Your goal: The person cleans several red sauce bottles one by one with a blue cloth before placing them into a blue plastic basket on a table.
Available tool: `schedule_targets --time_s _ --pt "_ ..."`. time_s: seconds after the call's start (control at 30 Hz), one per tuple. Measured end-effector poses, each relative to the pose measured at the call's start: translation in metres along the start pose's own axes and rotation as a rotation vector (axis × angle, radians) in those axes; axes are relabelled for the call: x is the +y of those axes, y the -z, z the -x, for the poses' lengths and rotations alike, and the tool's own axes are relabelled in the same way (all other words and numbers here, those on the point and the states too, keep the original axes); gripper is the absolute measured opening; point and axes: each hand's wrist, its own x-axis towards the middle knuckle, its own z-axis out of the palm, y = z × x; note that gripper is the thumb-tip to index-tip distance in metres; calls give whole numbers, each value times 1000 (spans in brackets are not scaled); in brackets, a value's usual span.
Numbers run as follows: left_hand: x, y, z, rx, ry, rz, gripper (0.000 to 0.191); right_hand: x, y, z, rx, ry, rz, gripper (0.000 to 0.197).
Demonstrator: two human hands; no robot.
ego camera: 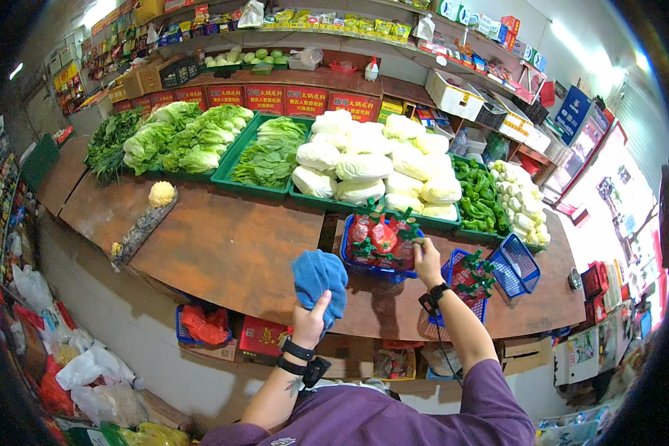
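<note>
My left hand [310,322] grips a bunched blue cloth [319,281] above the wooden table. My right hand [428,263] is at the right side of a blue plastic basket [350,261], its fingers pinching a red packet [406,252] with a green top. More red packets [380,237] with green tops stand in that basket. To the right, a second blue basket [476,309] holds similar red packets [471,277], partly behind my right forearm. Beyond it a third blue basket [514,266] sits tilted on the table.
Green crates hold leafy greens [270,150], pale wrapped cabbages [362,167], green peppers [476,192] and whitish vegetables [521,198] along the far side. A grey roll [145,231] with a yellowish ball [161,194] lies left on the table [240,240]. Plastic bags [97,371] crowd the floor at left.
</note>
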Motion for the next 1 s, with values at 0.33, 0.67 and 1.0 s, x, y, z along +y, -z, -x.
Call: schedule_targets --time_s 0.33,0.67,1.0 --pt "-19 -81 4 -120 -62 41 24 -41 100 4 398 -116 -241 20" --pt "-61 -165 27 -629 -107 -335 87 -73 148 86 96 -248 -554 17" --pt "-109 -178 51 -324 34 -53 33 -35 155 145 -115 -575 -968 30"
